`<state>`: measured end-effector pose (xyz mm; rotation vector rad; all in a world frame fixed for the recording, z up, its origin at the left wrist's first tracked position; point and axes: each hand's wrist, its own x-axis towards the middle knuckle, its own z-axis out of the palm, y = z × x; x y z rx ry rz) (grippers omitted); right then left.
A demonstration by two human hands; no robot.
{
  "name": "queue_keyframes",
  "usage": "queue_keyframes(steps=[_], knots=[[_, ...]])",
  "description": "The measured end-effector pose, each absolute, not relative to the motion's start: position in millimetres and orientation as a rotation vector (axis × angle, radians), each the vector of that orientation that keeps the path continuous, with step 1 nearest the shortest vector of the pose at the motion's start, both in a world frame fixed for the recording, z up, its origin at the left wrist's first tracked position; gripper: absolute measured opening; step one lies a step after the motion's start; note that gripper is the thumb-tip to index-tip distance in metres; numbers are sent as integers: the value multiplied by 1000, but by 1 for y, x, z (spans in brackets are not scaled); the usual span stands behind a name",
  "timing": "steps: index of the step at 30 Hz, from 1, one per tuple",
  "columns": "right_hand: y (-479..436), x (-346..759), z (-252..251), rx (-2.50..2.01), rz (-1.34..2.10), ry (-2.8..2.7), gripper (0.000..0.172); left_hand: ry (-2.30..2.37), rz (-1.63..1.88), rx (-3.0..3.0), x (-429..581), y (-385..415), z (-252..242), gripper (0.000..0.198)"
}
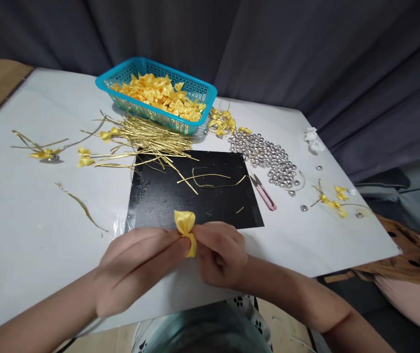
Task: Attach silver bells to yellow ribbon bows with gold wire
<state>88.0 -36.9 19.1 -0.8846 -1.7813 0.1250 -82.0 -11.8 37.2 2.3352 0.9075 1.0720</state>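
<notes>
A small yellow ribbon bow [185, 226] is pinched between both my hands at the near edge of a black mat [195, 193]. My left hand [136, 267] grips it from the left with closed fingers. My right hand [220, 252] pinches it from the right, fingers curled in. A few loose gold wire ties [206, 179] lie on the mat just beyond the bow.
A blue basket [195, 90] of yellow bows stands at the back, a heap of gold ties [151, 139] in front of it. Silver bells [269, 157] and pink snips [265, 195] lie right. Finished bows [44, 153] lie on the white table [18, 225].
</notes>
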Motion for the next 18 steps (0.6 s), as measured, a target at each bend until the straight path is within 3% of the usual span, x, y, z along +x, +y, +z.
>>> queue_keyframes(steps=[2,4,14,18], knots=[[-35,88,18,-843,179,-1824,25,708,1119,2270,-72,-11,43,19],[-32,88,17,-832,258,-1852,24,758,1292,2174,-65,-9,46,16],[-34,85,15,-841,603,-1724,14,827,1417,2319,-68,-11,36,14],[-36,85,17,-838,472,-1731,14,793,1364,2478,-79,-7,30,16]])
